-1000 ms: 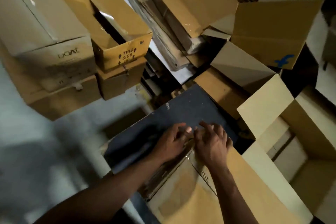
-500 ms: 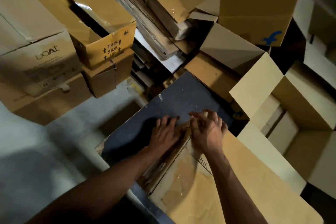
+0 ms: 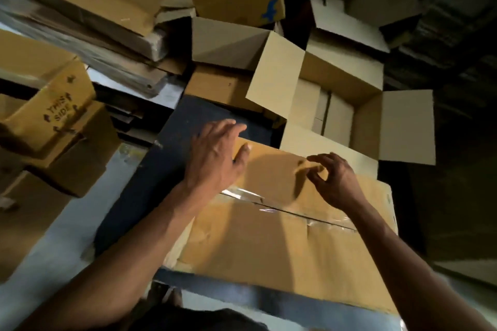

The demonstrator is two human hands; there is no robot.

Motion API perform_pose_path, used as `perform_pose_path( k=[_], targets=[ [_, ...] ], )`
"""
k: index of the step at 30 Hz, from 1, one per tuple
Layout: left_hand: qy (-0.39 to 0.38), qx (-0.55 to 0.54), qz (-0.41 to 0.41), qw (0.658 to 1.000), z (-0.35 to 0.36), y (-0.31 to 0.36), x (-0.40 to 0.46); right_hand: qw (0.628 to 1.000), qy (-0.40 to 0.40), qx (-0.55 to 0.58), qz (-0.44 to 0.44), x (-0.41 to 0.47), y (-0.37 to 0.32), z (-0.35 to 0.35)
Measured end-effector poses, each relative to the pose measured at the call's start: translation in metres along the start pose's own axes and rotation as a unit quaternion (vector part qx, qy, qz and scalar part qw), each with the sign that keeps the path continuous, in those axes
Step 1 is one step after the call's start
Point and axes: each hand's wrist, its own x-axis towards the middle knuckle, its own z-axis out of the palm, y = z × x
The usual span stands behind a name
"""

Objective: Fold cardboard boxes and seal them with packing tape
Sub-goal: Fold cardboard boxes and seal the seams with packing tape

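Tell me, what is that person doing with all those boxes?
A person is working on a flattened cardboard box lying on a dark mat. The left hand grips its far edge, thumb on top. The right hand hovers just above it with fingers loosely curled, holding nothing. Clear tape already runs across the box's seam. An open box stands just beyond, with more cartons piled around.

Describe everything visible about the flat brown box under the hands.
The flat brown box is corrugated-looking cardboard, lying flattened on a dark blue surface. A seam crosses it, covered by shiny clear tape. The left hand grips its far edge, thumb on top. The right hand hovers over it, fingers curled; contact is unclear.
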Motion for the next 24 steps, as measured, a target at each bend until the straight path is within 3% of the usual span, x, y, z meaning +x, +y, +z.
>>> perform_pose_path(
  k=[6, 9, 12, 16, 24],
  targets=[
    [-0.201, 0.066, 0.103, 0.972, 0.047, 0.117, -0.061, 0.987, -0.079, -0.096, 0.099, -0.014, 0.128, -0.033],
    [-0.316, 0.086, 0.143, 0.934, 0.074, 0.165, -0.102, 0.988, -0.122, -0.033, 0.091, -0.016, 0.155, -0.049],
    [-0.377, 0.17, 0.21, 0.886, 0.103, 0.191, -0.129, 0.992, -0.103, -0.007, 0.072, -0.024, 0.165, -0.056],
    [-0.411, 0.243, 0.198, 0.856, 0.101, 0.188, -0.129, 0.997, -0.078, -0.014, 0.026, -0.047, 0.176, -0.045],
    [-0.467, 0.318, 0.13, 0.815, 0.036, 0.116, -0.108, 0.992, -0.091, -0.033, 0.085, -0.104, 0.163, -0.028]
  ],
)
